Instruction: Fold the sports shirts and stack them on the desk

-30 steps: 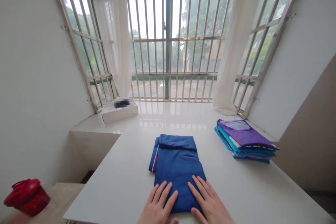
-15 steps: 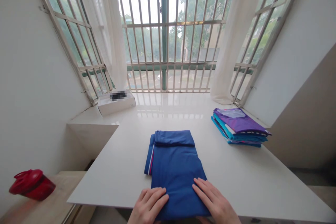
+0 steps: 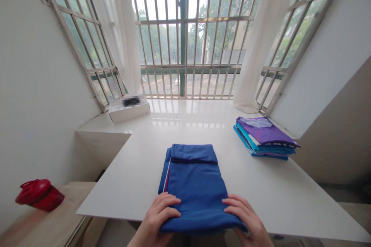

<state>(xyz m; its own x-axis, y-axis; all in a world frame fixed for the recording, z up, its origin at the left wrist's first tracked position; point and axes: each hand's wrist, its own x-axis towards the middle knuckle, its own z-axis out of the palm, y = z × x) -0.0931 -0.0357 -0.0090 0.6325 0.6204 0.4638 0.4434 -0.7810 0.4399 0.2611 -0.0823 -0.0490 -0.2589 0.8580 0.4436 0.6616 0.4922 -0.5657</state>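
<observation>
A pair of folded blue trousers (image 3: 197, 185) lies on the white table in front of me, its far end turned over into a flap. White and red piping shows along its left side. My left hand (image 3: 162, 216) grips the near left corner, with fingers on top and the thumb underneath. At the near right corner, my right hand (image 3: 245, 216) holds the cloth the same way, its thumb hidden. Between the hands the near edge is lifted slightly and bulges at the table's front edge.
A stack of folded purple and turquoise clothes (image 3: 265, 139) stands on the white table (image 3: 124, 185) at the right. A white box (image 3: 129, 114) with a blurred dark item sits at the back left. A red lidded container (image 3: 40, 196) rests on a lower wooden surface. Barred windows lie behind.
Both hands have moved from lying flat on the trousers to gripping the near corners, a little farther apart. The near edge has been drawn up and curls. The camera view has shifted slightly.
</observation>
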